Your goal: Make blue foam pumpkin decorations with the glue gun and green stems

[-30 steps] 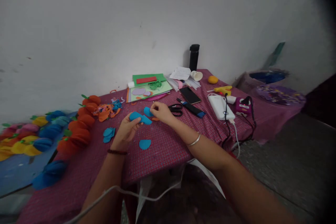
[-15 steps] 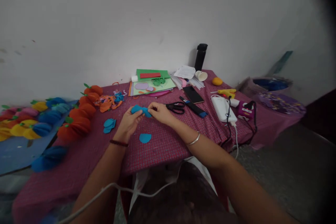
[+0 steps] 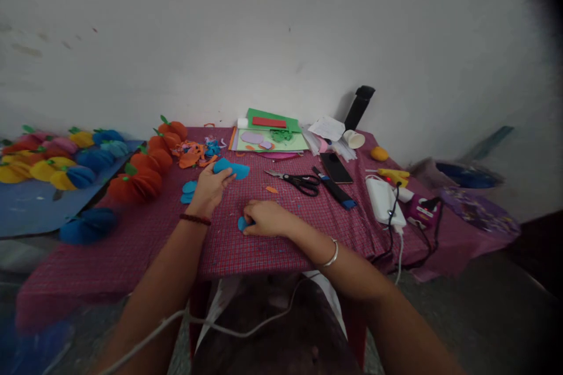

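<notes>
My left hand [image 3: 210, 186] pinches a folded blue paper piece [image 3: 236, 170] between thumb and fingers, above the table. Lower and to the right, my right hand [image 3: 266, 218] has its fingers curled onto a second blue paper piece [image 3: 241, 223] lying on the cloth; most of that piece is hidden under them. Left of my left hand lies a small pile of blue paper rounds [image 3: 187, 192]. Black-handled scissors [image 3: 301, 181] rest with slightly parted blades beyond my right hand, a small orange scrap [image 3: 271, 190] near them.
Several orange paper pumpkins [image 3: 136, 184] stand at left, beside a blue board [image 3: 26, 211] with more coloured ones. Behind are paper scraps [image 3: 193, 154] and coloured sheets [image 3: 292, 142]. At right are a phone [image 3: 336, 168], a white power strip [image 3: 382, 199], a yellow glue gun [image 3: 393, 176] and a black bottle [image 3: 359, 107].
My right hand has left the blue paper in my left hand and moved down toward me, onto the blue piece on the cloth. The camera view has shifted, uncovering the scissor blades.
</notes>
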Demonstrator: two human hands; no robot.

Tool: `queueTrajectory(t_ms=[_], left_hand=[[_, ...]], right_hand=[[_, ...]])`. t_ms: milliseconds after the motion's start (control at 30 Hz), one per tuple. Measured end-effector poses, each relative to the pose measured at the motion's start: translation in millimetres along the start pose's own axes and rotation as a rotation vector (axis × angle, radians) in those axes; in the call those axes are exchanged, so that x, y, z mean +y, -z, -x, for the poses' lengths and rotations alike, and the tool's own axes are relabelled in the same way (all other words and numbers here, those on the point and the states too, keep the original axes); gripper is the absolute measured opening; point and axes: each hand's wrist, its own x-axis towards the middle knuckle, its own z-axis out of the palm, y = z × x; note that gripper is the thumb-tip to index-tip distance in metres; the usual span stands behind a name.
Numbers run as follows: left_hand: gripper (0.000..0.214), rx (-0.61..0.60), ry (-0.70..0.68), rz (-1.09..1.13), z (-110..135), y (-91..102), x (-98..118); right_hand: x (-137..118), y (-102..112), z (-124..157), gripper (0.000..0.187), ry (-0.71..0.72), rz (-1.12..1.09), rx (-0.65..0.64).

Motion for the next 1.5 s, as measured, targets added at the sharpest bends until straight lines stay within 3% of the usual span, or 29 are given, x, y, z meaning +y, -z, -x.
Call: queueTrajectory(t_ms=[200, 333, 433, 500, 633, 733, 833, 967, 1033, 1200, 1333, 1500], left_hand=[[0.034, -0.011, 0.011, 0.005, 5, -4.3, 5], [0.032, -0.011, 0.018, 0.010, 7, -5.3, 6], [0.033, -0.017, 0.012, 0.016, 8, -5.5, 7], [0.033, -0.025, 0.009, 0.018, 7, -4.6, 9], [0.034, -0.061, 0.016, 0.003, 6, -1.9, 12], [0.036, -0.149, 0.091, -0.049, 10, -3.0, 12], [0.037, -0.276, 0.192, -0.144, 17, -7.6, 8], [0.034, -0.386, 0.199, -0.280, 23, -12.3, 0], [0.033, -0.391, 0.189, -0.303, 24, -12.9, -2], [0.034, -0.425, 0.211, -0.285, 26, -14.7, -3], [0.036, -0.353, 0.201, -0.247, 24, -15.2, 0], [0.031, -0.328, 0.158, -0.276, 20, -12.7, 2]], right_hand=[[0, 2, 0, 0.050, -0.129, -0.006, 0.032], [2, -1, -1, 0.036, -0.068, -0.035, -0.034], [6, -4, -3, 0.021, 0.035, -0.101, 0.005], [13, -4, -6, 0.010, 0.027, -0.213, 0.083], [40, 1, -12, 0.016, -0.224, -0.663, 0.378], [59, 6, -14, 0.014, -0.341, -0.815, 0.502], [65, 9, -14, 0.014, -0.379, -0.899, 0.489], [56, 9, -14, 0.019, -0.318, -1.008, 0.388], [53, 7, -14, 0.021, -0.262, -1.038, 0.342], [58, -6, -16, 0.005, -0.183, -0.998, 0.319], [60, -7, -18, 0.011, -0.258, -1.000, 0.355], [60, 2, -19, 0.010, -0.354, -1.036, 0.493]])
